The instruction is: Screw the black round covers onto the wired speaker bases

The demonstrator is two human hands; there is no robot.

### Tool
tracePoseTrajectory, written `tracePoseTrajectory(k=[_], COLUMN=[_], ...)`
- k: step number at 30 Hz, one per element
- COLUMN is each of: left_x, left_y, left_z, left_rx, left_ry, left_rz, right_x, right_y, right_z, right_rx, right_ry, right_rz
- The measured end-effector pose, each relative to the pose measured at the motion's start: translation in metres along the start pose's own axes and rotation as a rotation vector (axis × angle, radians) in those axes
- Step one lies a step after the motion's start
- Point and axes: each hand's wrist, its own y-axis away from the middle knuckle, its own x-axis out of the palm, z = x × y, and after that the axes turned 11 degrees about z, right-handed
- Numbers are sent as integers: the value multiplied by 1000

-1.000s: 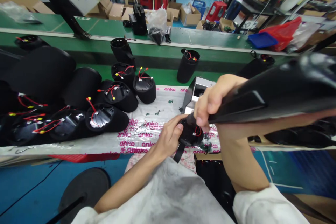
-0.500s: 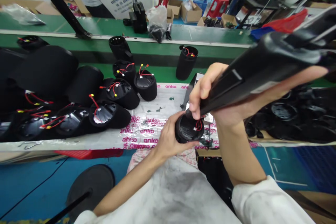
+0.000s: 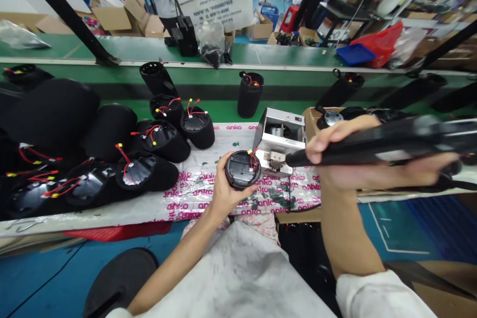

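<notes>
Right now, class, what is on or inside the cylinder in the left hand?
Red wires show on the black cylinder; its end face covers whatever is inside.

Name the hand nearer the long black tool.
Right. The right hand grips the long black tool; the left hand is left of its tip, cupping a black cylinder.

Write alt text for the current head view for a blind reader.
A person's left hand holds a round black unit with red wires; the right hand holds a black tool, its tip near a metal machine. Similar wired units crowd the picture's left.
</notes>
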Motion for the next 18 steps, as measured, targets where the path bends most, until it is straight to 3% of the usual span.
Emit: tracePoseTrajectory(k=[2,5,8,11,14,16,18], left_x=[5,9,9,10,10,9,10], left_y=[0,1,2,1,0,0,0], left_z=[2,4,5,5,4,3,3], left_rx=[-10,-13,25,46,61,80,92], left_ry=[19,30,52,58,50,45,37], left_rz=[-18,-26,-24,-28,-29,-23,-21], right_x=[6,14,10,0,-2,1,5], right_y=[14,28,32,28,19,10,1], right_z=[-25,-52,-63,-68,-56,-32,3], right_rx=[-102,-93,-73,43,145,194,279], right_ry=[46,37,23,-57,-156,-135,-39], right_rz=[-5,28,56,69,65,38,-69])
